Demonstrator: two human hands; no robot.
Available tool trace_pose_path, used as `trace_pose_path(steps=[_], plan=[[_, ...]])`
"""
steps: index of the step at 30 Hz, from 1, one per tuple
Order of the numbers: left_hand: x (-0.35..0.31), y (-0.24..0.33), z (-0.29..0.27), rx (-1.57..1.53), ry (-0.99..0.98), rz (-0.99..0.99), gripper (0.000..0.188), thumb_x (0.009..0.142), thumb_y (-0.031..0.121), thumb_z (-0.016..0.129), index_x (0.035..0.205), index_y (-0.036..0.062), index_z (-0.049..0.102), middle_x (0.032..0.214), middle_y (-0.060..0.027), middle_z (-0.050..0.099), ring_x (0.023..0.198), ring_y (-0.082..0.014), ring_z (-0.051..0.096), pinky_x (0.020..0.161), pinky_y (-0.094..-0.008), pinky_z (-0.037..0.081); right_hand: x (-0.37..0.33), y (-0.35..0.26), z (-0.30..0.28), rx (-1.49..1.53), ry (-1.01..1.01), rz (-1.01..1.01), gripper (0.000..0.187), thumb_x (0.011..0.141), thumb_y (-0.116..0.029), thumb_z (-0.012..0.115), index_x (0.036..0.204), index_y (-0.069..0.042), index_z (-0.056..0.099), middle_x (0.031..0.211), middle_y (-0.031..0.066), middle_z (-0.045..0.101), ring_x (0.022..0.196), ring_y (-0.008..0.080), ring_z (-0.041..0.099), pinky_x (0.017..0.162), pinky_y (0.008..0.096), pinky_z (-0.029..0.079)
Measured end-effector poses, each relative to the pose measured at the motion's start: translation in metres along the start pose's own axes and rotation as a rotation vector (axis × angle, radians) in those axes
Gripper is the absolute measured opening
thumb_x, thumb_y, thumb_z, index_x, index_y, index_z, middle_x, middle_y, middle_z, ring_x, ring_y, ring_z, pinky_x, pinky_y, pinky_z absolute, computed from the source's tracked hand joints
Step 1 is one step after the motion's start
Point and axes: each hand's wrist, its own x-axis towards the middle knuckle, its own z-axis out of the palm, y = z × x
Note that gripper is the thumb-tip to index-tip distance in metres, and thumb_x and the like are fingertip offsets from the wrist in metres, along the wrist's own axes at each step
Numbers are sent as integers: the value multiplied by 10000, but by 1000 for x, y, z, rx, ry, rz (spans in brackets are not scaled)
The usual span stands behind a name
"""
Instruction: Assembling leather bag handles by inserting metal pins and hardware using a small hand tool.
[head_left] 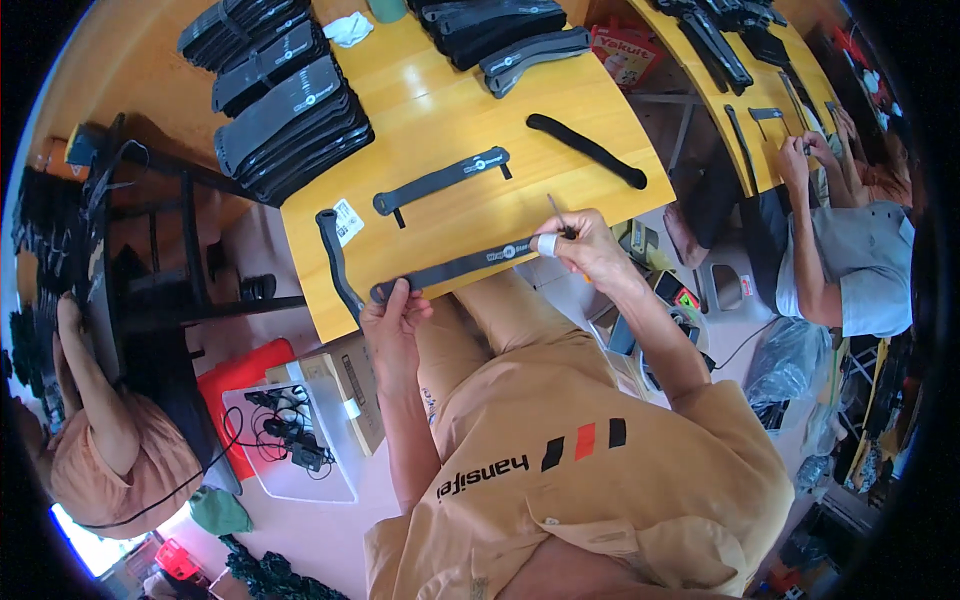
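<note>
A dark strap point(455, 268) with white print lies along the near edge of the yellow table. My left hand point(395, 312) pinches its rounded left end between thumb and fingers. At the other end, my right hand point(592, 250) is closed around a thin pointed tool point(553, 206) whose tip points up and away; its kind is unclear. A white band wraps a finger of that hand, which touches the strap's right end. Beyond lies another printed strap point(440, 181) with two short tabs. A plain black strap point(588, 151) rests to the right, and a folded one point(337, 262) at the left edge.
Stacks of black straps point(295, 130) fill the table's far left, with more piles point(490, 25) at the back. A small white label point(347, 222) lies near the left edge. A clear bin of cables point(300, 480) stands on the floor. Co-workers sit at left and right.
</note>
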Motion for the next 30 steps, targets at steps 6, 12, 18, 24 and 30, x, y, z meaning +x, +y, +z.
trace_pose_path(steps=[6, 12, 18, 24, 30], plan=[[34, 20, 7, 212, 48, 73, 112, 819, 94, 584, 894, 12, 591, 695, -74, 612, 553, -120, 589, 500, -216, 492, 43, -3, -2, -1, 113, -11, 96, 699, -73, 688, 730, -5, 629, 500, -23, 484, 366, 16, 353, 346, 176, 236], [74, 13, 2, 348, 97, 173, 155, 816, 117, 604, 878, -23, 628, 671, -38, 579, 546, -71, 531, 501, -194, 464, 80, -4, -13, -23, 40, -8, 117, 746, -93, 646, 813, -2, 619, 629, 10, 554, 407, 17, 379, 358, 164, 271], [101, 9, 2, 483, 98, 259, 132, 794, 79, 628, 874, -25, 619, 663, -25, 574, 537, -54, 511, 471, -178, 440, 100, 0, -14, -56, 45, -6, 113, 766, -120, 626, 814, -18, 625, 614, -2, 540, 409, 20, 368, 367, 169, 255], [113, 5, 7, 576, 179, 268, 109, 788, 82, 637, 835, -10, 603, 628, 1, 549, 507, -38, 477, 443, -168, 396, 117, 5, -11, -255, 136, 0, 131, 751, -155, 638, 775, -27, 622, 571, -31, 497, 437, 28, 369, 391, 191, 273], [120, 2, 9, 594, 184, 285, 93, 778, 70, 646, 809, -1, 595, 588, 7, 534, 463, -31, 450, 405, -166, 338, 124, 14, -13, -371, 201, -34, 114, 743, -141, 637, 755, -29, 624, 549, -31, 487, 473, 31, 389, 416, 200, 292]])
